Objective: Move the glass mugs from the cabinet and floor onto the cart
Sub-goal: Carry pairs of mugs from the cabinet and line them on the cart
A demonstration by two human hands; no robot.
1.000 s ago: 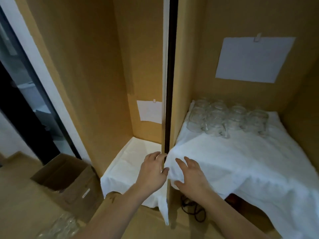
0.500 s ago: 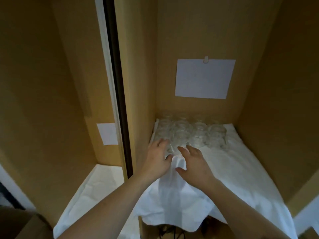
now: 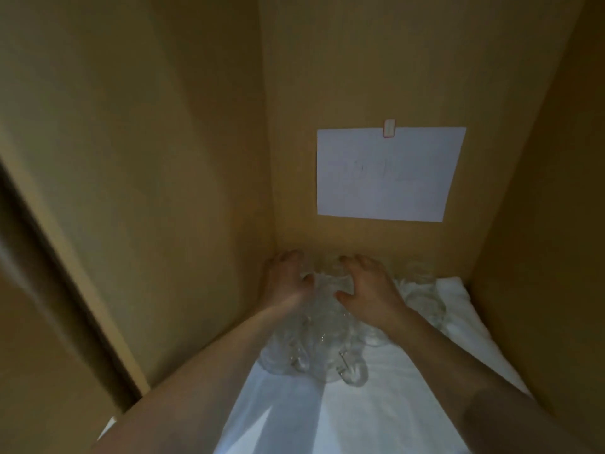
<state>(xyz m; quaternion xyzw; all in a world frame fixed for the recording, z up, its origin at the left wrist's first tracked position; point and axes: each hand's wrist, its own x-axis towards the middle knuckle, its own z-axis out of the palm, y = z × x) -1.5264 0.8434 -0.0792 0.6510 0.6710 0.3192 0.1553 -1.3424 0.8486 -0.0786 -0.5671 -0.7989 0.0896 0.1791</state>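
Several clear glass mugs stand close together on a white cloth at the back of the cabinet shelf. Both my arms reach over the front mugs to the back row. My left hand is in the back left corner, its fingers curled round a glass mug there. My right hand is just beside it, fingers and thumb curved round a back-row mug. More mugs stand to the right of my right hand. The glass under my hands is blurred.
The cabinet's brown side walls close in on the left and right. A white paper sheet is clipped to the back wall above the mugs. The dark door edge runs down the left.
I have leaned further into the cabinet. Both hands moved from the front of the mug cluster to the back row and curled round mugs there.
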